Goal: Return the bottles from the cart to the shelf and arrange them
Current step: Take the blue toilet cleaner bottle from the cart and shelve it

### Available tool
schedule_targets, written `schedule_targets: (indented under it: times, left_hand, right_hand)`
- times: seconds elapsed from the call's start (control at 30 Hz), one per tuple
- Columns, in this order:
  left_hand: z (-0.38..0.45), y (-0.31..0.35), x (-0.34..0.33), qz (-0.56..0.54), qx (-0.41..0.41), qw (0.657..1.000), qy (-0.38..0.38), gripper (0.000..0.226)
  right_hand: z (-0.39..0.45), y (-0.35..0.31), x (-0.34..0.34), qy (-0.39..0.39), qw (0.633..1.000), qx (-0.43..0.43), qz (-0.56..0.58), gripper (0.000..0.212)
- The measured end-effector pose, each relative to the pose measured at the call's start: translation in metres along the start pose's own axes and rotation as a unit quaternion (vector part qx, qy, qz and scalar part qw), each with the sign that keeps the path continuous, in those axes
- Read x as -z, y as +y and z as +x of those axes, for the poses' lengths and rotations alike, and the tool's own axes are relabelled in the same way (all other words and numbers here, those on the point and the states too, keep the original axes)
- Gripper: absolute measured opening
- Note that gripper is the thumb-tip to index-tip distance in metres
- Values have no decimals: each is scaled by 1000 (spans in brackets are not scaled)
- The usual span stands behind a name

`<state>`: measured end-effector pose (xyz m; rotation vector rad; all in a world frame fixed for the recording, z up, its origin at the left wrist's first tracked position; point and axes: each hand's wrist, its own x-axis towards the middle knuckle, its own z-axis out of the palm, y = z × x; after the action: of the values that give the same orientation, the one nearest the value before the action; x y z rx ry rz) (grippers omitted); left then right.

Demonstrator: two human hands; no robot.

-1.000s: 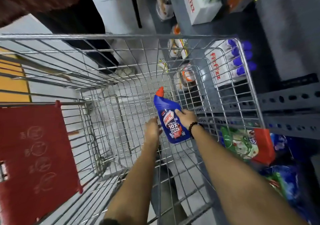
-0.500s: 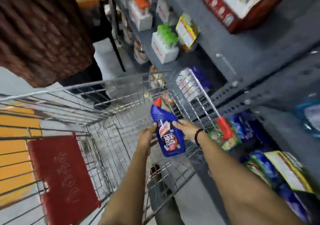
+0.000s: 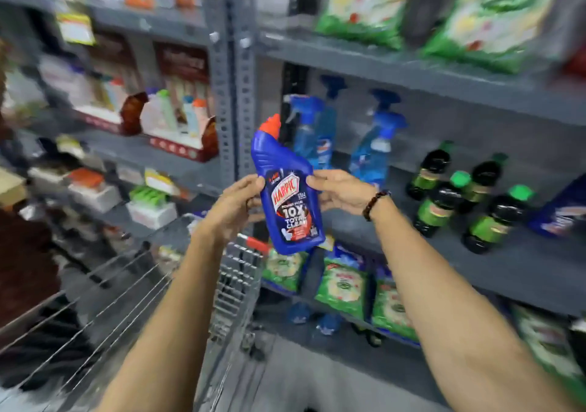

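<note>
Holding: both hands carry one blue bottle in the air in front of the shelf, above the cart's far corner.
Shelf: grey metal rack; the middle board to the right has bare space in front of and beside the bottles already there.
Cart: wire cart sits low left, its red-tipped corner just below the bottle's base; inside is too blurred to tell what remains.
Stock on shelf: two blue spray bottles stand at the back, right behind the held bottle; dark bottles with green labels stand further right.
Key relation: open shelf space lies ahead and to the right of the hands, so the bottle probably goes forward-right; right arm is the nearer one to that spot.
Bottle axis: long axis near upright, red cap on top tipped slightly left, label facing the camera.
Left hand: left hand closed on the bottle's left edge at mid-height, thumb on the front.
Right hand: right hand pinching the right edge just under the shoulder; beaded wristband on that wrist.
Hidden: fingers behind the bottle are out of view; bottle base hangs free, touching nothing.
Hard to read: heavy motion blur on left shelves and upper green bags; price tags unreadable; frame's right edge cuts off a blue pack.
</note>
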<state>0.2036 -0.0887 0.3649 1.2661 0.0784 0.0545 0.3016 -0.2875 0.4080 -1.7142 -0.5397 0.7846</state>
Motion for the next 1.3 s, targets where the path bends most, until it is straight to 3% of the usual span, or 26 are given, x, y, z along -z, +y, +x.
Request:
schedule_targets:
  times: [0.1, 0.13, 0.23, 0.33, 0.47, 0.7, 1.0, 1.3]
  left_hand:
    - [14, 12, -66, 25, -7, 995, -101, 42]
    - [22, 9, -88, 33, -11, 991, -130, 44]
    - [45, -9, -160, 46, -3, 980, -193, 9]
    - [66, -39, -243, 68, 9, 968, -240, 14]
    - [86, -88, -357, 82, 34, 959, -270, 29]
    - [129, -167, -512, 81, 80, 957, -266, 37]
    - [171, -228, -586, 109, 101, 962, -229, 33]
    - [175, -243, -595, 185, 66, 957, -212, 41]
  right_hand:
    - [-63, -10, 51, 64, 997, 31, -8, 11]
    - [-83, -7, 68, 86, 996, 35, -9, 11]
    - [-143, 15, 118, 151, 988, 30, 3, 9]
    - [-204, 52, 170, 233, 972, 21, 27, 13]
    - [-280, 104, 242, 312, 948, 4, 61, 13]
    - [-342, 185, 366, 382, 919, -47, 78, 39]
    - [-347, 244, 455, 381, 909, -56, 159, 41]
    - [-345, 272, 461, 376, 903, -37, 204, 56]
